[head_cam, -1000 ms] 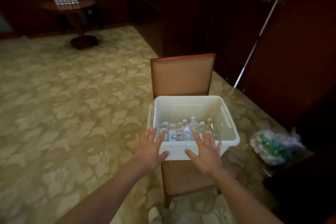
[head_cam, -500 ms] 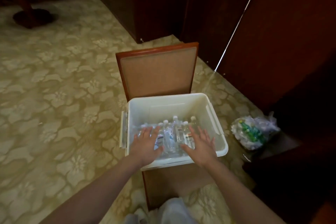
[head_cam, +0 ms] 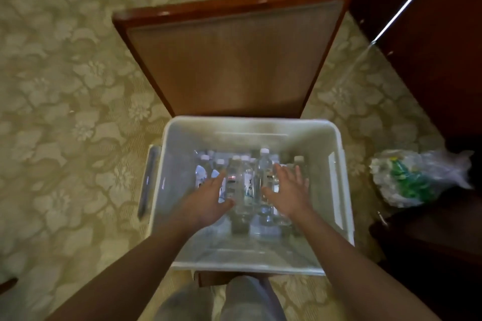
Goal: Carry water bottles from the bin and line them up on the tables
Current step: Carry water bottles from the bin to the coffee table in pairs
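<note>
step: reach into bin point(head_cam: 177, 190) | left hand point(head_cam: 208, 200), right hand point(head_cam: 287, 195): fingers spread, holding nothing | advice: wrap bottles point(head_cam: 246, 185) mid-body, lift straight up

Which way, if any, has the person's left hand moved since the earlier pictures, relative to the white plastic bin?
Yes. The left hand went forward past the near rim of the white plastic bin and now reaches inside, over the clear water bottles.
</note>
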The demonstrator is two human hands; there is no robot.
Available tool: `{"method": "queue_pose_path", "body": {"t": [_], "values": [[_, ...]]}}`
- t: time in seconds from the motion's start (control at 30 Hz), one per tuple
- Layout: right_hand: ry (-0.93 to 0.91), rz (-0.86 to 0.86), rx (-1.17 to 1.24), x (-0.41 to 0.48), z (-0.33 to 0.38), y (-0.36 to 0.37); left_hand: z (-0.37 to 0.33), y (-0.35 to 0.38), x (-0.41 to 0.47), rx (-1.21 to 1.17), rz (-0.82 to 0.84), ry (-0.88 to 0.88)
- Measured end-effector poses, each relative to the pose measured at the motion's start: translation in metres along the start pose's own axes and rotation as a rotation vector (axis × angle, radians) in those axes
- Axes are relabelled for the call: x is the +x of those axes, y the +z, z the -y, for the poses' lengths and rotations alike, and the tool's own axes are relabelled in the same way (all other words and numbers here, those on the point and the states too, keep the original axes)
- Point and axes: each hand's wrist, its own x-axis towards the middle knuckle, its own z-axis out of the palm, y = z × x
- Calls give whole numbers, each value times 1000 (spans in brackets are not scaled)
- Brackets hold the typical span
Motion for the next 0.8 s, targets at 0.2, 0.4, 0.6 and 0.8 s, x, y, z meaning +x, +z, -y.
{"method": "queue_pose_path", "body": {"t": [0.2,0.4,0.6,0.8], "values": [[-3,86,-76,75,-16,17,0,22,58,-102,36,-129],[-8,103,-222,128,-28,34,-6,48,105,-301,87,-227],[36,125,-181,148,-29,37,-4,67,133,-285,34,-302],[88,179,-182,156,-25,33,-14,73,140,-291,-65,-351]]}}
